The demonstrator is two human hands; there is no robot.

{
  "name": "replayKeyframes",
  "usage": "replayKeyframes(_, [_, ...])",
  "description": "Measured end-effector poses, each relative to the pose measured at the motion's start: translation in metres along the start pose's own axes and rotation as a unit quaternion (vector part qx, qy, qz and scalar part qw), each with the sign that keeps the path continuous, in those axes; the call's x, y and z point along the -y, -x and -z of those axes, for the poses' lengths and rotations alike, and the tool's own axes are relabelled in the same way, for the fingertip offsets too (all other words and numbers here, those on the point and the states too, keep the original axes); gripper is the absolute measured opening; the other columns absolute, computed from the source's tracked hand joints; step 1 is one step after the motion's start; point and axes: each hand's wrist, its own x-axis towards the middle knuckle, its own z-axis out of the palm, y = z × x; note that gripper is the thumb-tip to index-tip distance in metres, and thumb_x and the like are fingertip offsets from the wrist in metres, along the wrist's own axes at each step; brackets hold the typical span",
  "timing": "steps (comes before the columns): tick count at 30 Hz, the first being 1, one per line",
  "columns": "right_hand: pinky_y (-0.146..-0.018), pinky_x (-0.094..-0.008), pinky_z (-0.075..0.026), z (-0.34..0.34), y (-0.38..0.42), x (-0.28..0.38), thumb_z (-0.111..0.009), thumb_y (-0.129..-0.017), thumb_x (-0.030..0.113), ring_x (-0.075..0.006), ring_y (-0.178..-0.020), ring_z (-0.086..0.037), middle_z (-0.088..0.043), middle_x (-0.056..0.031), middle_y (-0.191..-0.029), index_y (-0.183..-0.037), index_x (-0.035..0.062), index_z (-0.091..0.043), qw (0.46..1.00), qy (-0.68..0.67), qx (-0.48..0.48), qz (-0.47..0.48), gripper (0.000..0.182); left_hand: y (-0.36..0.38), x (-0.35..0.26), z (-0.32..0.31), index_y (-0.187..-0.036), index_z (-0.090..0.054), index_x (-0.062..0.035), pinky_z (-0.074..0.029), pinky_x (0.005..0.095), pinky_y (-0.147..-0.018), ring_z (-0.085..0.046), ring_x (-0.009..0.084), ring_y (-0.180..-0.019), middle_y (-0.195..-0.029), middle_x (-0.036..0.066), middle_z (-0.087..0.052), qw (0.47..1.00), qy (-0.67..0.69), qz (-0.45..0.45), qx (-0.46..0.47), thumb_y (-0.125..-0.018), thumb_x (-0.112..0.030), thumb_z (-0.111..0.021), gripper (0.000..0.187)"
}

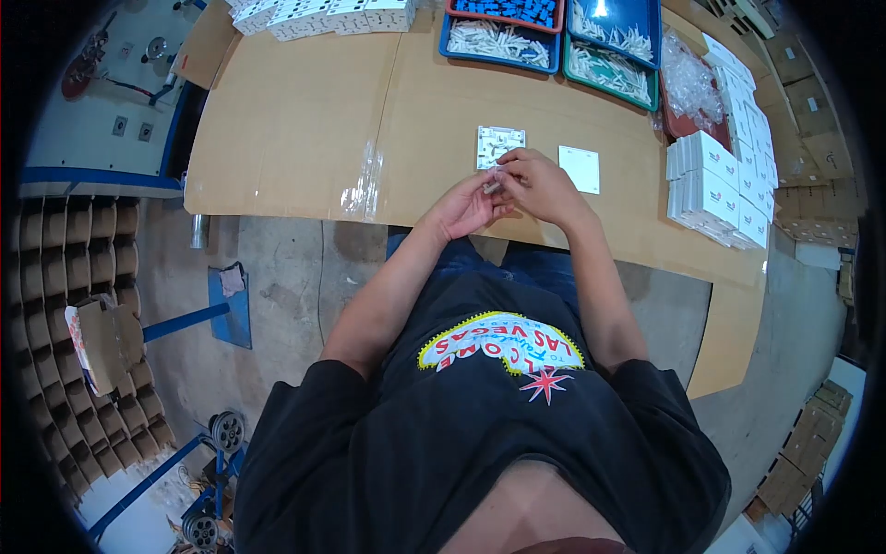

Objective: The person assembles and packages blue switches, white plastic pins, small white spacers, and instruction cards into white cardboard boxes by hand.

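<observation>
My left hand (pixel 463 207) is turned palm up at the table's front edge, its fingers curled around something small and pale that I cannot make out. Against those fingers my right hand (pixel 546 189) pinches, palm down, so the two hands meet. What sits between the fingertips is mostly hidden. Just beyond them lies a white switch-like frame (pixel 498 140) with its moulded side up, partly covered by the fingers. A plain white square plate (pixel 580 170) rests on the cardboard to the right of my right hand.
Cardboard covers the table (pixel 286 138). At the back stand a blue tray (pixel 498 63) of white parts, a red tray (pixel 506 17) of blue parts and a green tray (pixel 614 83). Stacked white plates (pixel 715 189) line the right side; more white pieces (pixel 323 17) sit back left.
</observation>
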Motion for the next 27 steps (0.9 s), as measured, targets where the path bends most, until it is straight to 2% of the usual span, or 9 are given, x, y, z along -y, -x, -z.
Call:
replayKeyframes(2, [-0.088,-0.0356,-0.055,0.0,-0.001,-0.002,-0.067,-0.093,0.016,-0.0294,-0.105,-0.068,-0.069,-0.0125,-0.119,-0.104,-0.0005,-0.074,0.999,-0.027,-0.017,0.007,0.021,0.0,-0.001,0.001,-0.128,-0.06,-0.012,-0.053,0.0404,-0.096,-0.067,0.0191,-0.108,-0.117,0.004,-0.068,1.0,-0.01,-0.001,-0.006,-0.109,-0.034,-0.05,0.031])
replayKeyframes(4, [-0.088,-0.0351,-0.056,0.003,0.001,0.001,-0.067,-0.093,0.014,-0.0295,-0.105,-0.069,-0.068,-0.0128,-0.12,-0.105,-0.001,-0.073,0.999,-0.04,-0.019,0.015,0.021,0.0,-0.002,0.003,-0.136,-0.055,-0.0125,-0.051,0.0429,-0.1,-0.064,0.0221,-0.116,-0.128,0.008,-0.065,0.999,0.028,0.007,0.03,-0.109,-0.034,-0.049,0.035])
replayKeyframes(12, [-0.088,-0.0339,-0.056,-0.003,0.001,-0.01,-0.066,-0.088,0.004,-0.0286,-0.102,-0.069,-0.067,-0.0131,-0.123,-0.107,-0.0024,-0.071,1.0,-0.026,-0.012,0.007,0.02,0.0,-0.004,0.0,-0.137,-0.054,-0.0117,-0.05,0.043,-0.101,-0.064,0.0235,-0.117,-0.127,0.01,-0.065,0.999,0.028,0.012,0.032,-0.109,-0.035,-0.047,0.037])
replayKeyframes(18, [-0.087,-0.0347,-0.056,-0.002,0.001,-0.016,-0.065,-0.09,0.004,-0.0275,-0.103,-0.069,-0.067,-0.0123,-0.125,-0.104,-0.0027,-0.071,0.994,-0.107,-0.038,-0.009,0.016,0.0,-0.004,-0.003,-0.134,-0.056,-0.007,-0.051,0.0435,-0.1,-0.065,0.0252,-0.114,-0.125,0.011,-0.067,0.999,0.034,0.027,0.011,-0.109,-0.034,-0.046,0.038])
replayKeyframes(21, [-0.088,-0.0348,-0.056,0.001,0.003,-0.017,-0.064,-0.092,0.004,-0.0283,-0.106,-0.068,-0.065,-0.0134,-0.129,-0.104,-0.0026,-0.071,0.994,-0.104,-0.003,-0.015,0.015,0.001,-0.006,-0.005,-0.133,-0.056,-0.0053,-0.051,0.0431,-0.1,-0.066,0.0254,-0.113,-0.122,0.01,-0.067,0.999,0.034,0.023,0.017,-0.109,-0.033,-0.047,0.038])
replayKeyframes(23, [-0.091,-0.0346,-0.055,-0.002,0.002,-0.024,-0.065,-0.094,0.008,-0.0289,-0.11,-0.067,-0.061,-0.0148,-0.134,-0.104,-0.0018,-0.072,0.976,-0.202,0.076,-0.035,0.016,0.0,-0.005,-0.004,-0.133,-0.057,-0.005,-0.052,0.0424,-0.099,-0.067,0.025,-0.112,-0.121,0.01,-0.068,0.999,0.039,0.017,0.033,-0.109,-0.033,-0.047,0.038])
replayKeyframes(24, [-0.091,-0.0346,-0.055,-0.004,0.003,-0.027,-0.065,-0.094,0.008,-0.0289,-0.11,-0.067,-0.061,-0.0148,-0.134,-0.104,-0.0018,-0.072,0.976,-0.201,0.076,-0.035,0.016,0.0,-0.004,-0.003,-0.132,-0.057,-0.0052,-0.053,0.0414,-0.098,-0.067,0.0243,-0.11,-0.119,0.01,-0.069,0.999,-0.006,0.018,0.026,-0.109,-0.032,-0.048,0.037])
replayKeyframes(26, [-0.093,-0.0342,-0.054,-0.008,0.002,-0.033,-0.065,-0.096,0.012,-0.0262,-0.11,-0.066,-0.059,-0.0154,-0.137,-0.105,-0.0017,-0.072,0.989,-0.119,0.086,0.013,0.017,-0.001,-0.004,-0.002,-0.132,-0.058,-0.0053,-0.054,0.0403,-0.098,-0.068,0.0237,-0.108,-0.117,0.01,-0.069,0.998,-0.053,0.016,0.022,-0.109,-0.032,-0.05,0.036])
replayKeyframes(27, [-0.094,-0.0336,-0.053,-0.001,0.001,-0.028,-0.064,-0.097,0.013,-0.0224,-0.11,-0.066,-0.059,-0.0148,-0.138,-0.106,-0.0017,-0.072,0.981,-0.156,0.118,0.01,0.019,0.0,-0.004,-0.005,-0.131,-0.058,-0.0054,-0.055,0.0393,-0.097,-0.068,0.0231,-0.107,-0.116,0.01,-0.069,0.998,-0.059,0.012,0.02,-0.109,-0.031,-0.05,0.035])
